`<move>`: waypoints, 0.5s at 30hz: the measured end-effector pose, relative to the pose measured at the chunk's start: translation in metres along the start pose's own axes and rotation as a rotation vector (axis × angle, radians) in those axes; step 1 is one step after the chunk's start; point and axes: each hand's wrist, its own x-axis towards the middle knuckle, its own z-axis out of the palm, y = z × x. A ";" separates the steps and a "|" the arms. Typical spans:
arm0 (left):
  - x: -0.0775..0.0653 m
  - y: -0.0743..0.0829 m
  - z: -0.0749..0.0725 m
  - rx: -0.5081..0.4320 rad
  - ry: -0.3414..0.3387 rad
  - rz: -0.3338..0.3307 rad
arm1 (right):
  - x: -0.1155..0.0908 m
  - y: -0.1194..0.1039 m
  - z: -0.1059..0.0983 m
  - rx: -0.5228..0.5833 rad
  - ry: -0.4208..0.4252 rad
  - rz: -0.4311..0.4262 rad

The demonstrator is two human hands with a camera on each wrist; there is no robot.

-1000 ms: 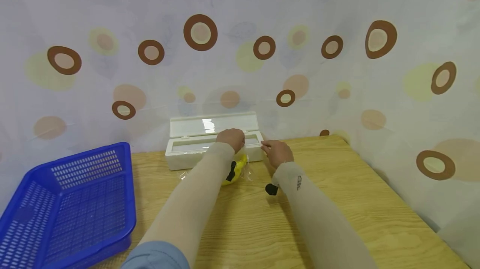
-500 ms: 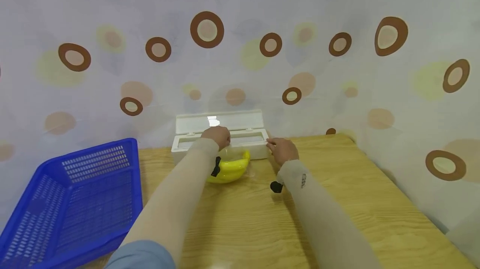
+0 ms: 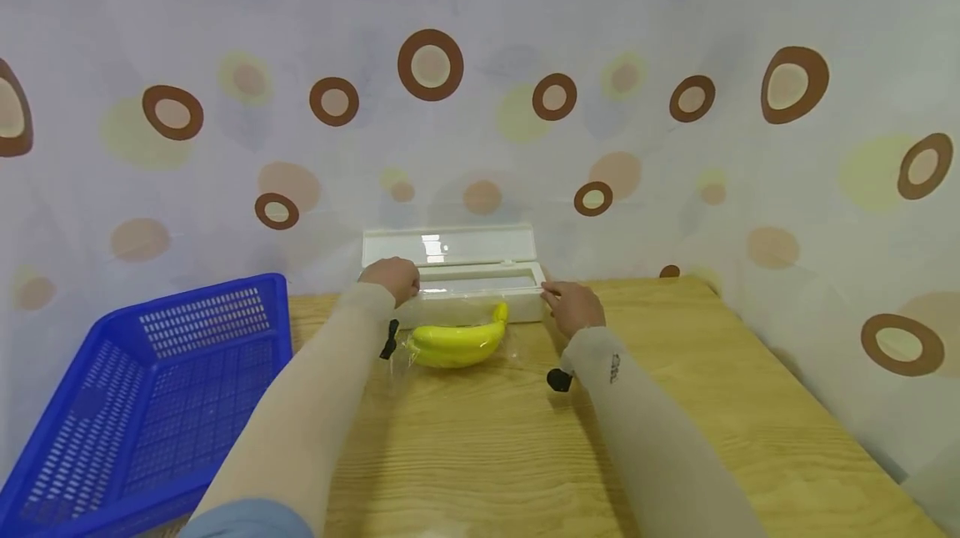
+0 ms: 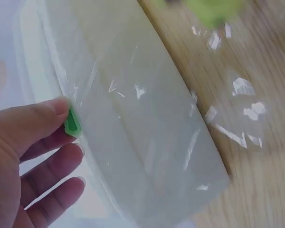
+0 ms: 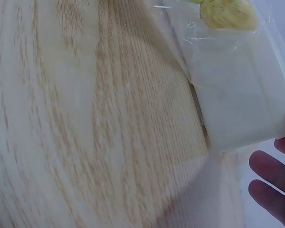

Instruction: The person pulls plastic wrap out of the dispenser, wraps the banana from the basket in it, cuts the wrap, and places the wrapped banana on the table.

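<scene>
A white cling film dispenser (image 3: 468, 307) stands by the wall with its lid (image 3: 487, 244) raised. My left hand (image 3: 392, 278) is at its left end, and in the left wrist view its thumb and forefinger pinch a small green slide cutter (image 4: 72, 124) on the box's edge. At the opposite end, my right hand (image 3: 576, 307) grips the dispenser's front corner between thumb and forefinger. Clear cling film (image 4: 244, 123) hangs down the front of the box and spreads onto the table. Yellow bananas (image 3: 457, 346) lie against that film, just before the box.
A blue plastic basket (image 3: 281, 329) stands on the left side of the wooden table (image 3: 465, 446). Behind the dispenser rises a wall covering (image 3: 480, 146) with brown and beige circles. A black strap end (image 3: 558, 380) sticks out at the right wrist.
My left hand has slid leftward along the dispenser, from right of its middle to the left end, uncovering the bananas. The right hand stays at the right end. The head view has shifted slightly.
</scene>
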 end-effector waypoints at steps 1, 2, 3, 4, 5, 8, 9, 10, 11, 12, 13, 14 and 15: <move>-0.003 -0.005 0.000 0.001 0.005 -0.003 | 0.000 0.000 0.000 0.000 0.001 0.004; -0.007 -0.010 0.000 -0.001 0.005 -0.008 | 0.000 0.000 0.000 0.004 0.000 0.007; -0.010 -0.014 -0.001 -0.006 0.007 -0.012 | 0.000 0.000 0.001 0.006 0.000 0.011; -0.013 -0.018 -0.001 -0.004 0.002 -0.014 | 0.000 0.000 0.001 0.008 -0.003 0.017; -0.016 -0.021 -0.002 -0.013 -0.005 -0.018 | 0.000 0.000 0.002 0.013 -0.005 0.022; -0.025 -0.032 -0.004 -0.005 -0.019 -0.030 | 0.000 0.001 0.003 0.007 -0.010 0.025; -0.027 -0.036 -0.004 0.004 -0.018 -0.032 | 0.000 0.001 0.003 0.005 -0.011 0.023; -0.029 -0.040 -0.004 0.013 -0.014 -0.034 | 0.000 0.001 0.003 0.005 -0.011 0.021; -0.032 -0.044 -0.005 0.016 -0.008 -0.039 | 0.000 0.001 0.003 0.009 -0.007 0.019; -0.034 -0.048 -0.006 0.025 -0.004 -0.047 | 0.000 0.000 0.002 0.009 -0.003 0.016; -0.037 -0.051 -0.006 0.033 0.005 -0.054 | 0.000 0.000 0.001 0.010 0.002 0.014; -0.040 -0.054 -0.007 0.035 0.015 -0.058 | 0.000 0.000 0.001 0.010 0.005 0.012; -0.043 -0.056 -0.008 0.038 0.023 -0.064 | 0.000 -0.001 0.000 0.015 0.005 0.012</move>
